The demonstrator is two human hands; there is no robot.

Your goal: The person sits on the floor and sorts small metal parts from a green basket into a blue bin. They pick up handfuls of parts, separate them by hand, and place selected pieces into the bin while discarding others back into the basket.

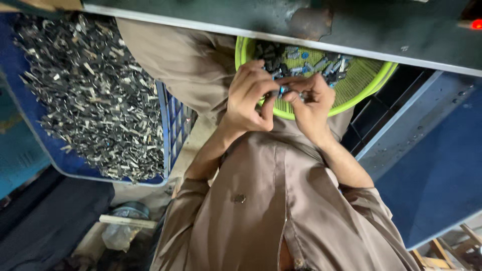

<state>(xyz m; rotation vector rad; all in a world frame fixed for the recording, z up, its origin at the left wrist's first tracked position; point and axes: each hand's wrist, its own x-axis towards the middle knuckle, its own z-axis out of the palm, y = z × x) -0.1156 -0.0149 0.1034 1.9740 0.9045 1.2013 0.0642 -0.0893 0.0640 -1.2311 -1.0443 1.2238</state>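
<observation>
A small metal part (287, 92), bluish and grey, was held between both hands just above the near rim of a lime-green mesh basket (369, 83). The left hand (250, 99) was curled, and its thumb and forefinger were pinched together on the left end of the part. The right hand (312, 103) was closed in the same way, with its fingertips clamped on the other end, so that the two sets of fingers almost met around the piece. How the part was shaped could not be told, since most of it was hidden by the fingers.

Beyond the fingertips, a heap of small dark and bluish parts (306, 62) was seen lying in the basket, close to the knuckles. Past the basket, the edge of a dark metal bench (211, 20) was seen running across the view. Well away to the left of the left hand, a blue plastic crate (173, 118) was seen, filled with a pile of grey metal offcuts (88, 93). Behind the wrists, both forearms were framed by loose brown clothing (261, 200).
</observation>
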